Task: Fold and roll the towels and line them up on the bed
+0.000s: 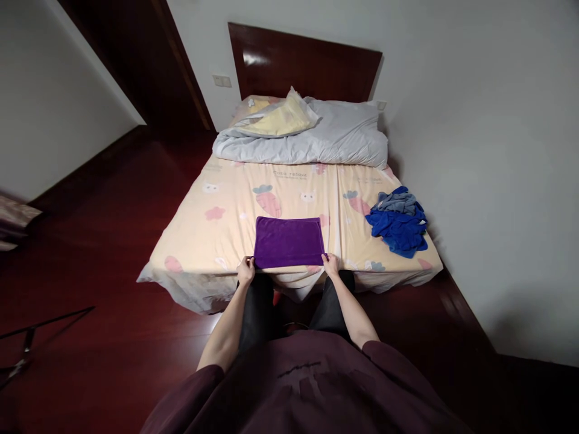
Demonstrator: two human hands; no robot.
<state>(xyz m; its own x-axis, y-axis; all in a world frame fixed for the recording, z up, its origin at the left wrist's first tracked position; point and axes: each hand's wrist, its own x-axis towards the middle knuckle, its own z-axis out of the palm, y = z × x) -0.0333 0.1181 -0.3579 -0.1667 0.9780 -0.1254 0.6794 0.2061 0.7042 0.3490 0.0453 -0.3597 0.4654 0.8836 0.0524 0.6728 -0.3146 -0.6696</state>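
Observation:
A purple towel lies flat as a rectangle near the front edge of the bed. My left hand pinches its near left corner between thumb and fingers. At the near right corner, my right hand grips the cloth the same way. To the right on the bed sits a crumpled heap of blue towels with a grey-blue cloth on top, apart from both hands.
The bed has a pale yellow sheet with carrots and rabbits. A bunched grey quilt lies by the dark headboard. A wall stands close on the right. A thin black stand is on the floor at left.

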